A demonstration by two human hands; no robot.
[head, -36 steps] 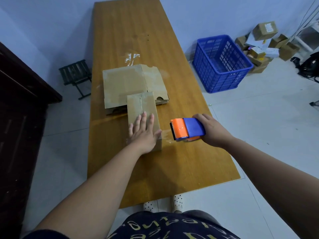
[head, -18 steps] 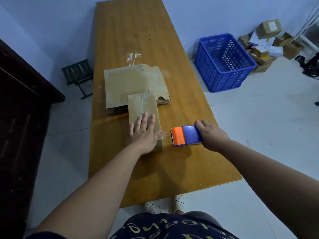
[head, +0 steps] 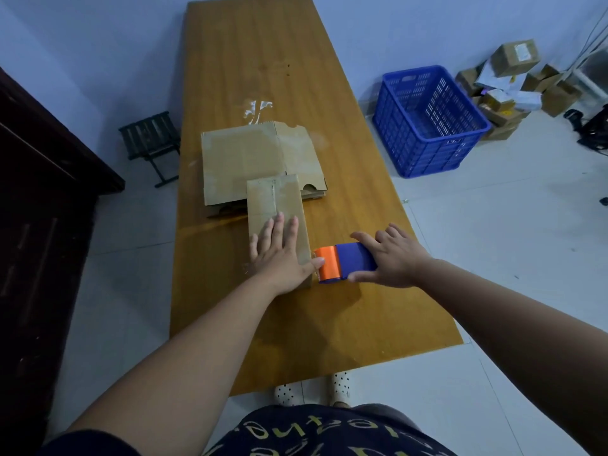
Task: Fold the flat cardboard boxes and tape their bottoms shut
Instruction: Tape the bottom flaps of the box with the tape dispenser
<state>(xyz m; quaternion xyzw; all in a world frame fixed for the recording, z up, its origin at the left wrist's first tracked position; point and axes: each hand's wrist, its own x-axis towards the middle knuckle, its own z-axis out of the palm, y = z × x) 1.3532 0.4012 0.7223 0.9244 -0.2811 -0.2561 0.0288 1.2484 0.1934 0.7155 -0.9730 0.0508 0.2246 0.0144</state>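
Pressing the folded box (head: 274, 199) with flat left fingers (head: 279, 227); right fingers (head: 362, 239) grasp the tape dispenser (head: 345, 263); shirt lettering (head: 296, 432) illegible.

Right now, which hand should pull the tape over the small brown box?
The right hand. It grips the orange and blue plastic tape dispenser, whose orange end sits at the right edge of the small brown cardboard box. The left hand lies flat on top, holding it down.

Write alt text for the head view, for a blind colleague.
A left hand presses flat on a folded cardboard box on a wooden table while the right hand holds an orange-and-blue tape dispenser at the box's near right edge. Behind the box lies flat cardboard; a blue crate stands on the floor.
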